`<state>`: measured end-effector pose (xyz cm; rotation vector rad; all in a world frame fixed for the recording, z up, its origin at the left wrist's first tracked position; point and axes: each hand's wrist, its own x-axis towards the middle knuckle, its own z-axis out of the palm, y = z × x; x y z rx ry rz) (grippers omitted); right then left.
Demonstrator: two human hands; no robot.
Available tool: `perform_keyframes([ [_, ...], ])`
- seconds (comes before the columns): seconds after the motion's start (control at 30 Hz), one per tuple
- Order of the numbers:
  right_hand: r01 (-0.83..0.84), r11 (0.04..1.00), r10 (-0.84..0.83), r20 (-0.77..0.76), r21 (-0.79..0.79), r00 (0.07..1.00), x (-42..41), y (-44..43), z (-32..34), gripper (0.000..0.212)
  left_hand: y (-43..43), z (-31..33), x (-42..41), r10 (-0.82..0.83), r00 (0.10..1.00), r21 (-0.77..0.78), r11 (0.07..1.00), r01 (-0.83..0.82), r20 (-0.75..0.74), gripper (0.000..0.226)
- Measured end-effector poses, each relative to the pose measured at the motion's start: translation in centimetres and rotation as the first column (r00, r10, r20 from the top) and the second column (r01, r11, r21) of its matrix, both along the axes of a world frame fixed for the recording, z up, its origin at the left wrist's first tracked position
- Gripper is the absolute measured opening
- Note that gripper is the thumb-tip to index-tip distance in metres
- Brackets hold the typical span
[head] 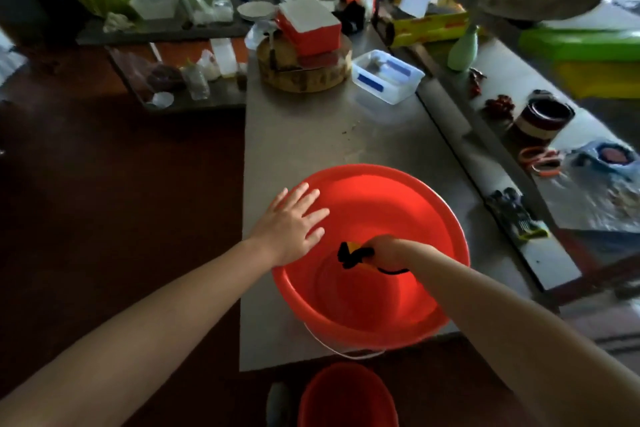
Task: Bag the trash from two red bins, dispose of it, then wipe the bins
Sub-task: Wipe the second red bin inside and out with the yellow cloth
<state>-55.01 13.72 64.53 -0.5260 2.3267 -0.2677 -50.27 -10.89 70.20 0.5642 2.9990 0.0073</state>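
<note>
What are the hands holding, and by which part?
The right hand grips a black-and-yellow rag near its middle, inside the round red plastic bin; the left hand holds nothing, resting flat on the rim.

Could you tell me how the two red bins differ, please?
The red bin on the table sits raised, its inside in full view; the red bin on the floor is lower, cut off by the frame. The left hand rests on the table bin's rim and the right hand holds a dark cloth inside; the floor bin is untouched. Both are red.
</note>
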Motion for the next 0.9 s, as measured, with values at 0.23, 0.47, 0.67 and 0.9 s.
perform_keyframes([
  [0.23,0.276,0.957,-0.265,-0.111,0.089,0.958,0.2,-3.5,-4.0,0.032,-2.0,-1.4,-6.8,-0.087,0.995,0.059,0.995,0.084,0.056,0.063],
  [0.47,0.123,0.934,-0.193,0.184,0.336,0.964,1.1,-4.5,-10.1,0.095,-1.9,-3.4,-6.9,-0.12,0.992,0.149,0.982,0.112,0.046,0.06],
  [0.67,0.323,0.913,-0.335,0.007,0.248,0.942,2.4,-6.2,-12.7,0.085,-1.7,-3.8,-6.7,-0.117,0.993,0.149,0.982,0.112,0.027,0.067],
  [0.9,0.35,0.909,-0.254,-0.365,0.228,0.896,3.3,-8.8,-13.9,0.069,-1.4,-3.9,-7.0,-0.118,0.993,0.143,0.983,0.116,0.007,0.076],
])
